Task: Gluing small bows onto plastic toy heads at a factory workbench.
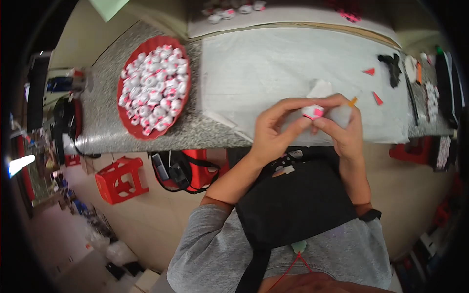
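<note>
My left hand (273,129) pinches a small white piece with a pink patch (313,112) between thumb and fingers, just above the near edge of the white sheet (264,68). My right hand (344,127) is closed around a small translucent squeeze bottle with an orange tip (343,112), its fingertips touching the same small piece. Both hands meet over the counter's front edge, above a black apron on my lap.
A red round tray (128,122) full of several small white-and-pink pieces sits at the left on the speckled counter (105,112). Red paper scraps (376,97) and a black tool (392,68) lie at the right. A red plastic stool (119,179) stands on the floor below.
</note>
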`<state>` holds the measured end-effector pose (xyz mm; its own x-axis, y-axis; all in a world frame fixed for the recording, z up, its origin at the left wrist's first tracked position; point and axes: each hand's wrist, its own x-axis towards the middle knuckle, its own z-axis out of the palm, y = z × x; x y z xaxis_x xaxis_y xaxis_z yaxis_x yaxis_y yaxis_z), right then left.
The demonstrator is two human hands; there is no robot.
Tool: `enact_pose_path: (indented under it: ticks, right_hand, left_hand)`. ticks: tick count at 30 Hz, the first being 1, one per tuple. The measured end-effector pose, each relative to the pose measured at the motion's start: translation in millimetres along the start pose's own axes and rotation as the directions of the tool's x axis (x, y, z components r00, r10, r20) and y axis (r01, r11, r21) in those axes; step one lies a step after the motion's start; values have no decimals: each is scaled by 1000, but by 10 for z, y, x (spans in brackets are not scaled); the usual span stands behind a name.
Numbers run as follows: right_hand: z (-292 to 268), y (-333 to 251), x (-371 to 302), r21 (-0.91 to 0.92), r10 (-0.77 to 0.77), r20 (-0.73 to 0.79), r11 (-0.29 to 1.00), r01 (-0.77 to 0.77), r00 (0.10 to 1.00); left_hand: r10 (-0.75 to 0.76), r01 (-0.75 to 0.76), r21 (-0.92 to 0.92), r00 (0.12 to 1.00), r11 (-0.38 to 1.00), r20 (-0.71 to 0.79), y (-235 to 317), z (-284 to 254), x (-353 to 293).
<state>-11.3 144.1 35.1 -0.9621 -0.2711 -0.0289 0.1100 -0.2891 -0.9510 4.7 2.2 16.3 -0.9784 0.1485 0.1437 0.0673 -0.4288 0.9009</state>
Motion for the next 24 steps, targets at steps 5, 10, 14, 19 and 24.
enact_pose_path:
  ticks: [5, 10, 14, 19, 24]
  right_hand:
    - [-2, -25, -87, -45, 2, -3, 999, -2, 1000]
    - [31, 6, -87, -70, -14, -28, 998, 12, 1000]
    - [181, 29, 42, -124, 15, -35, 992, -20, 999]
    - [126, 32, 112, -103, 69, 0, 992, -68, 998]
    - [21, -60, 145, -260, 56, -109, 962, -82, 992]
  left_hand:
    - [38, -25, -159, 996, 987, 82, -44, 6, 25]
    - [-20, 35, -206, 997, 978, 74, -77, -41, -18]
    - [-119, 136, -343, 990, 930, 69, -21, -117, -8]
    - [-26, 7, -181, 994, 983, -105, -147, -118, 26]
    - [-104, 57, -305, 984, 951, -142, -203, -137, 37]
